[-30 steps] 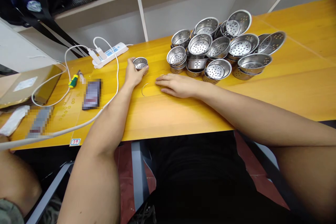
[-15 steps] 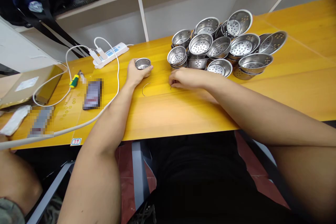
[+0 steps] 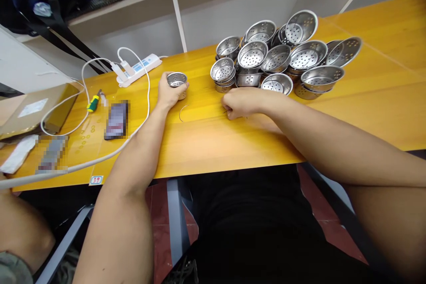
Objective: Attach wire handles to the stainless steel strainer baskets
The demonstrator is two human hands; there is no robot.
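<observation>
My left hand is wrapped round a small perforated steel cup, which stands upright on the yellow table. A thin curved wire lies on the wood just in front of that cup. Right of the wire, my right hand rests low over the table with its fingers closed; what they hold, if anything, is too small to make out. Directly behind it stand several steel cups and bowls with holes, stacked and leaning together, among them a small cup and a wide bowl.
A white power strip with plugged cables lies at the back left. Further left are a green-yellow screwdriver, a phone, another blurred device and a cardboard box. Another person's arm shows at the lower left.
My right hand has moved slightly right and towards me, its fingers curled more. My left hand and its cup have shifted a little left.
</observation>
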